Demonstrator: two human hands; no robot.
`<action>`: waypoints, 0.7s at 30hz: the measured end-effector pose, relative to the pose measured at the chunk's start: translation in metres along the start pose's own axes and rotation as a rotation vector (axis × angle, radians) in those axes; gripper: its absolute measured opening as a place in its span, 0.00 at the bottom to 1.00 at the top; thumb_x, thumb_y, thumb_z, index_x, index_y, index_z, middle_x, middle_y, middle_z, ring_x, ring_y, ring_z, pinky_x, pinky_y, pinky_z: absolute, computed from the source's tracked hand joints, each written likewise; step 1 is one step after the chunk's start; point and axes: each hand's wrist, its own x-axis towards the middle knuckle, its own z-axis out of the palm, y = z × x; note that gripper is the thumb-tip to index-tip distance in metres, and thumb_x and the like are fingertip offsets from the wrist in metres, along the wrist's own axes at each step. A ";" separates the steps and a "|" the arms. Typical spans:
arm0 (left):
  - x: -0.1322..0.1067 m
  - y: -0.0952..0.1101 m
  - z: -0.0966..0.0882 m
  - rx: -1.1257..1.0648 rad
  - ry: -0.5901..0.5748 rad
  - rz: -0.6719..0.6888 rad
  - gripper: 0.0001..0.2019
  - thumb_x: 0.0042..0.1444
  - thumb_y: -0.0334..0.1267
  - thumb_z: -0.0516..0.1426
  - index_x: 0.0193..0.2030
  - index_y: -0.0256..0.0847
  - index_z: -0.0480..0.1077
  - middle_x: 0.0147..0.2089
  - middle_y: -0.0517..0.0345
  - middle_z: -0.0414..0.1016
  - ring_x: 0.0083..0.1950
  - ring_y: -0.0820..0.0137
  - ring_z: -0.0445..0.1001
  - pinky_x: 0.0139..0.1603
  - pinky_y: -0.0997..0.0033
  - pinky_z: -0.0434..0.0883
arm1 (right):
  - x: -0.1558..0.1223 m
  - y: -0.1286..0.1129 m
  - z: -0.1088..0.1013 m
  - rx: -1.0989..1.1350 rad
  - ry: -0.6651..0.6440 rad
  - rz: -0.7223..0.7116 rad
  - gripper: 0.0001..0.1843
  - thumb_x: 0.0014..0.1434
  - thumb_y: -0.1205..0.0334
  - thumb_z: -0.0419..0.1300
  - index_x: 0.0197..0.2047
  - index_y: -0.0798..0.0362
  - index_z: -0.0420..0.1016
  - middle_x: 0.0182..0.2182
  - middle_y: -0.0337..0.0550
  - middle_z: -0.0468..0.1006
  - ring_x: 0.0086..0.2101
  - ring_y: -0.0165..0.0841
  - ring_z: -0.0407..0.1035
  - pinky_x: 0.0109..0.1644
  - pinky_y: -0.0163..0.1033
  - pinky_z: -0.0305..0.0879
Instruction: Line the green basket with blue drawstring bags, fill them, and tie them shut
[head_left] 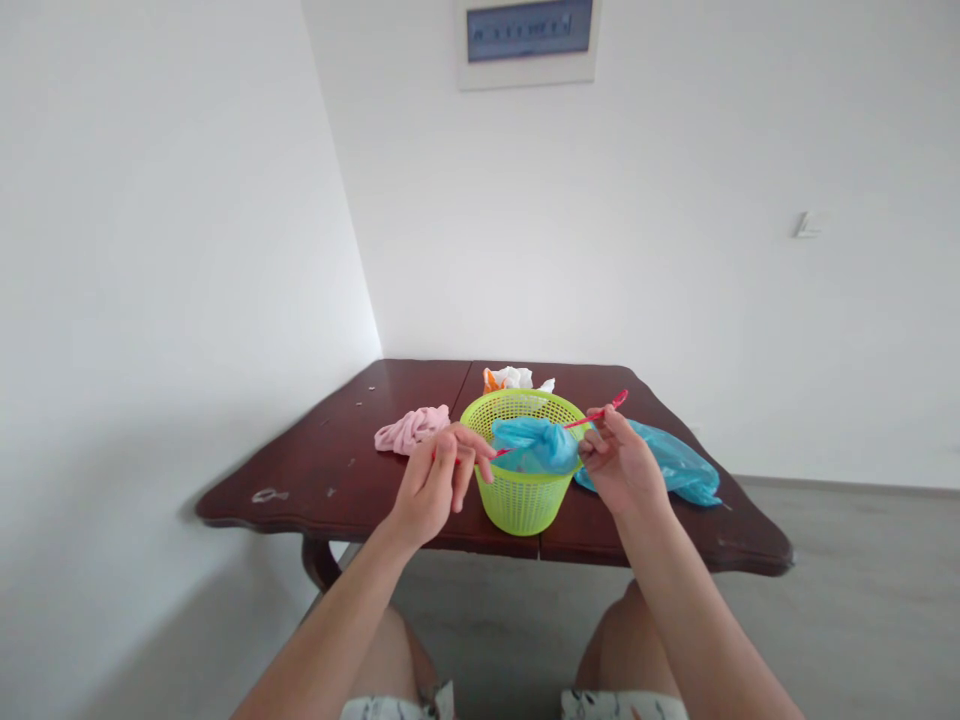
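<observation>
Both my hands hold a thin red plastic stick (536, 437) that runs across the top of a lime-green mesh basket (521, 505). My left hand (439, 485) pinches it near one end, with a little red showing past my fingers. My right hand (619, 460) grips it near the other end, and its flat tip sticks up beyond my fingers. A blue plastic bag (532, 445) bunches over the basket's rim under the stick and trails behind my right hand to the table's right side. Part of the basket's inside is hidden by the bag.
The dark wooden table (330, 470) has a scuffed top and a curved edge. On it lie a crumpled pink cloth (411, 430) and, behind the basket, a white and orange plastic bag (510, 378). White walls meet behind it, with an electrical panel (529, 35) high up.
</observation>
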 end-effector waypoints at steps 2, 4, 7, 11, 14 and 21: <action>-0.008 -0.008 -0.010 0.014 0.032 -0.084 0.29 0.90 0.59 0.48 0.51 0.44 0.85 0.16 0.66 0.62 0.22 0.65 0.69 0.36 0.65 0.73 | -0.007 0.002 -0.004 -0.015 -0.049 0.035 0.28 0.44 0.54 0.93 0.39 0.51 0.85 0.35 0.30 0.84 0.23 0.20 0.60 0.28 0.30 0.71; -0.015 -0.012 -0.021 0.122 0.017 -0.218 0.29 0.90 0.61 0.47 0.57 0.45 0.84 0.18 0.68 0.62 0.23 0.65 0.66 0.36 0.65 0.71 | -0.018 0.005 -0.008 -0.081 -0.108 0.017 0.27 0.47 0.51 0.93 0.40 0.51 0.85 0.37 0.32 0.85 0.24 0.21 0.61 0.30 0.31 0.71; -0.022 -0.011 -0.027 0.476 -0.109 -0.425 0.29 0.86 0.65 0.53 0.71 0.46 0.80 0.25 0.65 0.72 0.27 0.62 0.72 0.35 0.63 0.67 | -0.039 0.008 -0.016 -0.294 -0.227 -0.094 0.24 0.58 0.42 0.88 0.41 0.49 0.88 0.39 0.38 0.86 0.28 0.25 0.67 0.34 0.33 0.71; -0.024 -0.010 -0.013 0.996 -0.243 -0.427 0.29 0.71 0.66 0.71 0.67 0.47 0.82 0.31 0.59 0.79 0.34 0.54 0.78 0.38 0.60 0.63 | -0.077 0.015 -0.026 -0.677 -0.366 -0.269 0.22 0.73 0.38 0.77 0.40 0.48 0.88 0.30 0.38 0.76 0.31 0.30 0.67 0.38 0.35 0.68; -0.026 -0.017 -0.002 0.982 -0.213 -0.334 0.17 0.75 0.58 0.68 0.46 0.46 0.82 0.38 0.53 0.84 0.40 0.54 0.81 0.46 0.58 0.70 | -0.102 0.027 -0.039 -0.802 -0.371 -0.190 0.25 0.76 0.33 0.72 0.43 0.48 0.84 0.28 0.36 0.73 0.26 0.29 0.61 0.31 0.35 0.60; -0.012 -0.050 -0.011 0.187 0.103 -0.356 0.22 0.75 0.63 0.68 0.53 0.46 0.85 0.54 0.50 0.91 0.55 0.54 0.88 0.62 0.55 0.82 | -0.125 0.060 -0.126 -1.015 -0.138 -0.020 0.42 0.70 0.18 0.65 0.66 0.44 0.75 0.36 0.40 0.85 0.23 0.31 0.64 0.27 0.37 0.59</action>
